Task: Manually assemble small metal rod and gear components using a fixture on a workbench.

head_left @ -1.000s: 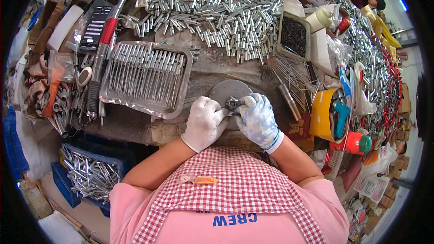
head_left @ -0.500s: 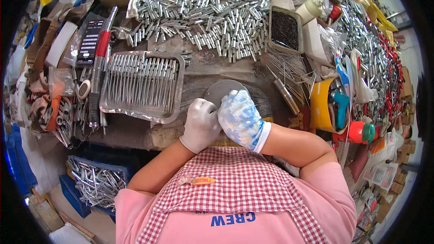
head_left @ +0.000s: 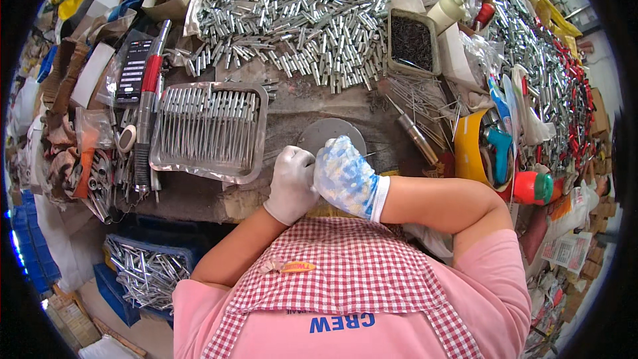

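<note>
My left hand, in a pale grey-white glove, is curled closed beside my right; what its fingers hold is hidden. My right hand wears a blue and white patterned glove and is closed as well, touching the left. From its far right side juts the tip of a thin metal rod; the rest is covered by the glove. Just beyond both hands lies a flat, round grey disc, partly covered by them. To the left, a metal tray holds a row of metal parts with long thin shafts.
Loose metal tubes pile up at the back. Right of my hands lie a metal pointed tool, thin rods and a tray of dark pins. A yellow container stands farther right. A blue bin of metal parts sits lower left.
The view has shifted slightly. My right hand has moved a little left and turned slightly, still pressed against my left, and more of the disc shows.
</note>
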Demonstrator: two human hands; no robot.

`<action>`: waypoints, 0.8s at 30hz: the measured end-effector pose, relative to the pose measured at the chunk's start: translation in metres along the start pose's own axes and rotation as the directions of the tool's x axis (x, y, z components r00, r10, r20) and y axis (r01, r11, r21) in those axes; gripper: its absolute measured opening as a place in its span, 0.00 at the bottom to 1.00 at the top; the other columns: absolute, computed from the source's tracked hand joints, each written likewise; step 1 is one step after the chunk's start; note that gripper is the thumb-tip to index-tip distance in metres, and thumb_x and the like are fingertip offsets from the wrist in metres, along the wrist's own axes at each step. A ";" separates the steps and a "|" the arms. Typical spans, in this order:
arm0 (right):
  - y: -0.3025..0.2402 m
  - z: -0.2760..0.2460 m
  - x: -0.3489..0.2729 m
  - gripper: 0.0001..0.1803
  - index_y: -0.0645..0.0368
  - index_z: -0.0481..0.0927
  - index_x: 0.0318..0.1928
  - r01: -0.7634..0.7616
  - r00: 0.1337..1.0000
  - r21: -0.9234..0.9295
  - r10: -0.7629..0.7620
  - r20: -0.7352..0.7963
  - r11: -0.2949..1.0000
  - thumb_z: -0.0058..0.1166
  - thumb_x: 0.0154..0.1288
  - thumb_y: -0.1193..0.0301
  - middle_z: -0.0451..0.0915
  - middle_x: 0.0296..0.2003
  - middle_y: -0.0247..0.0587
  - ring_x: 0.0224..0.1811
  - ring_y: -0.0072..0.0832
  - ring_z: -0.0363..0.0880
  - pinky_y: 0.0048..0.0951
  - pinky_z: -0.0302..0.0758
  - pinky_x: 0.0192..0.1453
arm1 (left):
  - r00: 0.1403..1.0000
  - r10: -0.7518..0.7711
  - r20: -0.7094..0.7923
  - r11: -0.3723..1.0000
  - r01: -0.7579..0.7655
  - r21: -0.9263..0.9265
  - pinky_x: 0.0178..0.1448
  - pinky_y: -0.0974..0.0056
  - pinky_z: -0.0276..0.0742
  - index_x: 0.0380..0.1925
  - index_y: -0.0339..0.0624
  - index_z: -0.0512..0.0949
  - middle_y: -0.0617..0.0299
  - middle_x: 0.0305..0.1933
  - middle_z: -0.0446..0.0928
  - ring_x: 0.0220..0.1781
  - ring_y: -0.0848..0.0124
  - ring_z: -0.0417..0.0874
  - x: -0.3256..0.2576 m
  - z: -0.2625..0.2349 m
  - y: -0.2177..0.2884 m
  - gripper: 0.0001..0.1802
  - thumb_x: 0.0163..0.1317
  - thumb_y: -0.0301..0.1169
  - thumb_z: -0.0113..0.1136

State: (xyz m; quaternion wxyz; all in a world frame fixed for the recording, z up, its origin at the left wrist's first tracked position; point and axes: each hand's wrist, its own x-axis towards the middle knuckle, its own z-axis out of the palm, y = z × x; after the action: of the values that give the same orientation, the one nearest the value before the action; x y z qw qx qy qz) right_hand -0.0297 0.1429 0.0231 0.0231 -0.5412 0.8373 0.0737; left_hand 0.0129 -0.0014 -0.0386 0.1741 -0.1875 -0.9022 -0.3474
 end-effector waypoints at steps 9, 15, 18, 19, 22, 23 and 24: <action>0.019 0.020 -0.026 0.11 0.56 0.81 0.25 -0.080 0.951 0.153 0.122 -0.284 0.985 0.59 0.52 0.61 0.78 0.33 0.42 0.37 0.37 0.76 0.39 0.71 0.42 | 1.000 0.017 -0.016 0.999 -0.018 -0.044 0.44 0.55 0.74 0.31 0.41 0.85 0.59 0.31 0.76 0.39 0.57 0.76 0.001 -0.001 0.002 0.13 0.40 0.25 0.70; 0.027 0.033 -0.031 0.13 0.55 0.84 0.34 -0.124 0.957 0.332 0.201 -0.210 0.935 0.63 0.52 0.61 0.80 0.38 0.40 0.43 0.38 0.77 0.39 0.72 0.47 | 1.000 -0.010 0.011 1.000 0.010 -0.021 0.44 0.55 0.73 0.31 0.41 0.85 0.60 0.30 0.75 0.39 0.58 0.75 0.003 -0.006 0.006 0.11 0.43 0.25 0.70; 0.026 0.019 -0.036 0.18 0.54 0.85 0.41 -0.176 0.910 0.492 0.332 -0.250 0.853 0.65 0.51 0.61 0.80 0.44 0.39 0.49 0.40 0.77 0.40 0.72 0.53 | 1.000 -0.023 0.008 1.000 0.023 -0.022 0.45 0.55 0.73 0.31 0.41 0.84 0.59 0.31 0.75 0.39 0.57 0.75 -0.002 -0.004 0.000 0.11 0.44 0.26 0.70; 0.024 0.012 -0.042 0.20 0.53 0.85 0.45 -0.206 0.870 0.572 0.416 -0.264 0.794 0.66 0.50 0.60 0.80 0.47 0.39 0.53 0.40 0.76 0.42 0.72 0.56 | 1.000 -0.029 0.006 0.999 0.029 -0.020 0.45 0.55 0.73 0.31 0.41 0.84 0.59 0.31 0.75 0.39 0.57 0.75 -0.001 -0.004 0.001 0.11 0.44 0.26 0.70; 0.016 0.005 -0.051 0.22 0.54 0.85 0.45 -0.202 0.877 0.457 0.368 -0.310 0.866 0.66 0.50 0.58 0.78 0.52 0.40 0.58 0.41 0.73 0.44 0.69 0.61 | 1.000 -0.004 0.008 0.999 0.005 -0.048 0.45 0.55 0.73 0.31 0.41 0.84 0.59 0.31 0.75 0.39 0.57 0.75 0.003 -0.005 0.005 0.11 0.44 0.27 0.70; 0.011 0.020 -0.050 0.23 0.54 0.86 0.46 -0.206 0.902 0.410 0.334 -0.272 0.889 0.67 0.49 0.57 0.76 0.53 0.39 0.59 0.41 0.70 0.48 0.67 0.63 | 1.000 -0.012 0.005 0.999 0.013 -0.033 0.45 0.55 0.73 0.31 0.41 0.84 0.59 0.31 0.76 0.39 0.57 0.75 0.002 -0.006 0.005 0.11 0.45 0.27 0.70; 0.011 0.027 -0.045 0.23 0.56 0.86 0.44 -0.162 0.904 0.398 0.297 -0.307 0.903 0.67 0.49 0.58 0.76 0.53 0.39 0.60 0.40 0.70 0.48 0.66 0.64 | 1.000 -0.017 -0.004 1.000 0.017 -0.021 0.45 0.55 0.73 0.31 0.41 0.84 0.59 0.31 0.76 0.39 0.57 0.75 0.005 -0.005 0.005 0.10 0.45 0.27 0.70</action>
State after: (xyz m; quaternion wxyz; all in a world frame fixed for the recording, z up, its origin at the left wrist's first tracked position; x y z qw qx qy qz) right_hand -0.0220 0.1921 0.0028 -0.0402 -0.4274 0.8850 -0.1802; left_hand 0.0118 0.0004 -0.0302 0.1709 -0.1812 -0.8996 -0.3587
